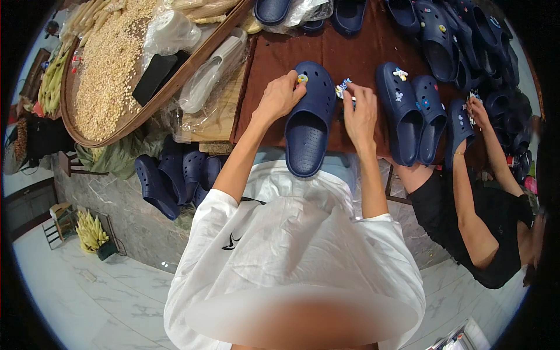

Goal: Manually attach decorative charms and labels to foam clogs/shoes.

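At your far left a wide, shallow woven tray (69, 111) holds pale, grainy kernels. Navy foam clogs (175, 178) are stacked below the table (274, 55), whose top is a smooth dark brown. Your left hand (280, 96) curls over the toe of a perforated navy clog (309, 119), fingertips pinched on a small round yellow charm (302, 78) set in one hole. The clog lies toe away from you, heel overhanging the table edge. Your right hand (360, 111) is bent at the wrist, its fingers closed on a small blue-and-white charm (342, 88) just right of the clog. Further right, another person's hand (478, 111) touches another clog (458, 128).
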{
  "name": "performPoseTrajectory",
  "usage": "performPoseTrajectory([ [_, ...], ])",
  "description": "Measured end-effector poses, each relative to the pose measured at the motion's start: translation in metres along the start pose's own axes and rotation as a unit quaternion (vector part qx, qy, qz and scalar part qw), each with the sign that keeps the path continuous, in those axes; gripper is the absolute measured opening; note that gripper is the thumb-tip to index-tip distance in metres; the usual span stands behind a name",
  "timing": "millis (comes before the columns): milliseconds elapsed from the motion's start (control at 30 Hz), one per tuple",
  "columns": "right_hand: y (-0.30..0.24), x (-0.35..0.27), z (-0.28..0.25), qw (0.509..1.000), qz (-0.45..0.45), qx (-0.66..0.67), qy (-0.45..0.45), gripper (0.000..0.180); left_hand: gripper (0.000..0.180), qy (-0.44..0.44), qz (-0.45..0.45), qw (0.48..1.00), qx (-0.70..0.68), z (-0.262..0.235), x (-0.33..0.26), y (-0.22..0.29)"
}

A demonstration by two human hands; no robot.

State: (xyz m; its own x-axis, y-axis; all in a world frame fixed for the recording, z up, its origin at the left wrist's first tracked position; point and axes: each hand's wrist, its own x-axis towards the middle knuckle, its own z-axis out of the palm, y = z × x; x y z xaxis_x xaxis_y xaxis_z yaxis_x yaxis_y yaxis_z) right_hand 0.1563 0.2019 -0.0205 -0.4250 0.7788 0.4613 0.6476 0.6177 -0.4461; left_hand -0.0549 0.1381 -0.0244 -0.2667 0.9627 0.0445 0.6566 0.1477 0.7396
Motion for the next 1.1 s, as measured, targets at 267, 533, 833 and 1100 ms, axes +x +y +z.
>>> performPoseTrajectory([
  [267,-0.036,-0.022,0.009,0.986,0.039,0.153,-0.061,0.020,0.024,-0.015,0.019,1.000,-0.018,-0.002,-0.003,-0.018],
  [533,-0.033,-0.011,0.001,0.951,0.102,0.273,-0.105,0.025,0.027,0.071,-0.029,0.993,-0.094,-0.009,-0.029,0.016],
  [833,-0.043,0.007,-0.004,0.939,0.064,0.323,-0.103,0.023,0.025,0.050,0.048,0.993,-0.099,-0.008,-0.020,0.044],
  [1100,0.028,-0.003,0.007,0.991,0.095,0.091,-0.026,0.021,0.038,0.104,-0.077,0.984,-0.124,-0.004,-0.003,0.013],
])
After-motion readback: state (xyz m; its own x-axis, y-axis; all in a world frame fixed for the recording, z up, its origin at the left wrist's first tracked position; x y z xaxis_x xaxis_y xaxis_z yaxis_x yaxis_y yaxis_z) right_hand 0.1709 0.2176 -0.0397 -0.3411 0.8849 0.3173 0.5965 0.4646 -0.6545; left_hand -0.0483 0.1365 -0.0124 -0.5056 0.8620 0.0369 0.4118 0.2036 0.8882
